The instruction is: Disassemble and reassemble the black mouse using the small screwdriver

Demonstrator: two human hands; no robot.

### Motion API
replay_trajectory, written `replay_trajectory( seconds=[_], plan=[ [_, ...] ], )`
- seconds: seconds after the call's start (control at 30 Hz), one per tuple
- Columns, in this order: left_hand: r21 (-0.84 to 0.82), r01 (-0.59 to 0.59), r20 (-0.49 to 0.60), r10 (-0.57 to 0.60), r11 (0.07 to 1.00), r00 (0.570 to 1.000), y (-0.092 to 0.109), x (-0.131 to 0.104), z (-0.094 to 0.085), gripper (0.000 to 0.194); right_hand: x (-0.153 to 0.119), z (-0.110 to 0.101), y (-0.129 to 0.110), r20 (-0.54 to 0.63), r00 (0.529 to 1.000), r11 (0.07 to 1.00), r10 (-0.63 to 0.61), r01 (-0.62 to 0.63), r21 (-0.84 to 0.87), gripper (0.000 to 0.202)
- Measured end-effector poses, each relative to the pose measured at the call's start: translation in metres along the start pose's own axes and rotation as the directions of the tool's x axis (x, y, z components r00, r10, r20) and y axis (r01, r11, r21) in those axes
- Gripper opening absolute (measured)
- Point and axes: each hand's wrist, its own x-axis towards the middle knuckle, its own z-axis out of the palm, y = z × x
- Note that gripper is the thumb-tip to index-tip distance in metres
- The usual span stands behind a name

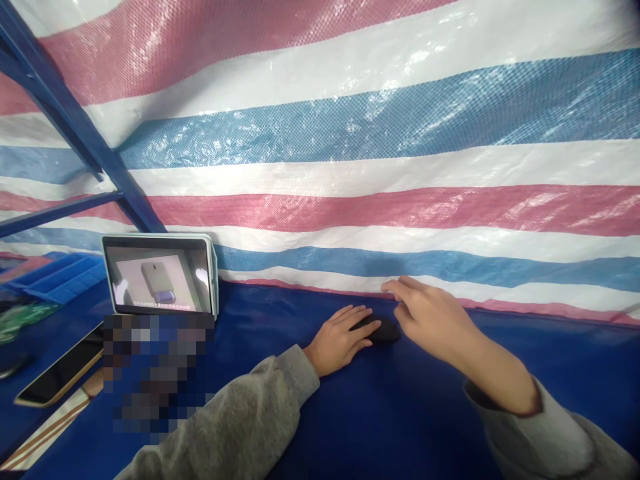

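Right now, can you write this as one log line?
left hand: touching black object | right hand: near it, hold unclear | tablet: standing at left, lit

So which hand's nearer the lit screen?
Left. The left hand is right of the lit screen in the picture, fingers on a black object; the right hand is farther right.

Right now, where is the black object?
Head view, right of centre: the black object is on the blue table, partly under the left hand, left of the right hand.
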Motion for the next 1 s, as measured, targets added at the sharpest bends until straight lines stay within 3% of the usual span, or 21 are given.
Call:
replay_trajectory(
  seconds=[0.1, 0.23, 0.37, 0.53, 0.73, 1.0],
  plan=[
    [-0.005, -0.002, 0.005, 0.002, 1.0, 1.0, -0.0001, -0.0002, 0.0001, 0.04, 0.0005, 0.0014, 0.0005, -0.013, 0.999, 0.999, 0.052, -0.052, -0.011, 0.034],
    [-0.011, 0.004, 0.004, -0.004, 1.0, 1.0, 0.0, -0.0004, 0.0002, 0.04, 0.0005, 0.0034, 0.0011, -0.03, 0.999, 1.0, 0.01, -0.01, -0.012, 0.036],
    [-0.012, 0.003, 0.003, -0.003, 1.0, 1.0, -0.0001, -0.0003, 0.0005, 0.04, 0.001, 0.0034, 0.0021, -0.027, 0.994, 0.994, 0.105, -0.106, -0.039, 0.036],
    [-0.003, 0.005, 0.002, -0.005, 1.0, 1.0, -0.0001, -0.0004, 0.0007, 0.04, 0.0012, 0.0016, 0.0004, -0.016, 1.0, 1.0, -0.013, 0.013, -0.001, 0.04],
    [-0.005, 0.008, 0.004, -0.008, 1.0, 1.0, 0.0001, -0.0002, 0.0002, 0.04, 0.0009, 0.0017, 0.0032, -0.027, 0.998, 0.998, 0.062, -0.062, -0.014, 0.036],
    [-0.012, 0.008, -0.002, -0.008, 1.0, 1.0, -0.0003, -0.0003, 0.0013, 0.04, 0.0022, 0.0034, 0.004, -0.04, 0.998, 0.999, 0.049, -0.048, 0.014, 0.033]
  ],
)
